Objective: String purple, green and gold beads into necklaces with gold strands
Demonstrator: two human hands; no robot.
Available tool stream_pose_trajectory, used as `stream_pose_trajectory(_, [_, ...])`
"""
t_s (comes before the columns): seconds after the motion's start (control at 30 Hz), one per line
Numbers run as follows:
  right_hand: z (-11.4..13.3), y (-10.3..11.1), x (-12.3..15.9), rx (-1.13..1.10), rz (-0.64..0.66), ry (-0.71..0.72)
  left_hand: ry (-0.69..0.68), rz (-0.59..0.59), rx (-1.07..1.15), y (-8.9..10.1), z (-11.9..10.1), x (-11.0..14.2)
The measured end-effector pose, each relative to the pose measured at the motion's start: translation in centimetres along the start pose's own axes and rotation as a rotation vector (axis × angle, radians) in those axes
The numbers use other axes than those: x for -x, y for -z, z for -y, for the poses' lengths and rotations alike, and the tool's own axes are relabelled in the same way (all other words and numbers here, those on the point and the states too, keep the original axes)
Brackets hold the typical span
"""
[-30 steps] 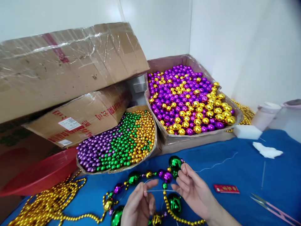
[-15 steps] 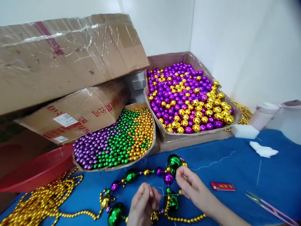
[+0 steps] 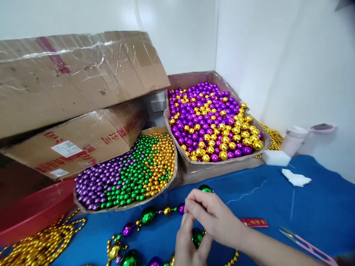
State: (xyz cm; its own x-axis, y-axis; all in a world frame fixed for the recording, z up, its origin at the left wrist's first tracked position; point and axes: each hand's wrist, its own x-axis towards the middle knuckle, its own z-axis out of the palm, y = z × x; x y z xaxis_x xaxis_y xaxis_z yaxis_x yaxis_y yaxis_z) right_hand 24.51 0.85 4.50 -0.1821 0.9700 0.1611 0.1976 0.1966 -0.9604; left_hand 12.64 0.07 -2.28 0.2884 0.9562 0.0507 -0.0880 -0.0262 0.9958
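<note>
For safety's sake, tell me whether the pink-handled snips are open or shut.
Open: the snips lie on the blue cloth with their blade tips apart.

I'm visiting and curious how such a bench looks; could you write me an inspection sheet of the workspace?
Surface: blue cloth.
Job's things: purple, green and gold bead garland, partly hidden by the hands.
Clutter: pink-handled snips, red packet, white scrap, thin thread.
Hands: left hand and right hand together; anything between their fingertips is hidden.
Cables: nothing seen.
Surroundings: larger bead box, smaller bead box, red basin, pale walls.
</note>
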Motion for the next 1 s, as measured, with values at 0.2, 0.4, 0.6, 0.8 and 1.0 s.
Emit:
stream_pose_trajectory(0.2, [1.6,-0.1,-2.8,-0.37,-0.03,-0.052,-0.152,-0.012,-0.102,-0.6,-1.0,-2.0])
stream_pose_trajectory(0.4, [3.4,2.8,-6.0,-0.593,-0.074,-0.004,0.054,0.115,0.364,1.0,-3.6,-3.2])
stream_pose_trajectory(0.6, [-1.7,5.2,-7.3,-0.652,-0.19,-0.07,0.23,0.081,0.536,1.2,-2.7,-3.5])
stream_pose_trajectory(0.8, [-7.6,8.5,-2.9,-0.374,-0.316,-0.169,0.345,-0.033,0.353,0.3,-1.2,-4.8])
stream_pose_trajectory(1.0, [-11.0,13.1,6.6,0.197,-0.254,-0.247,0.372,-0.081,0.261,-0.3,-1.1,-5.5])
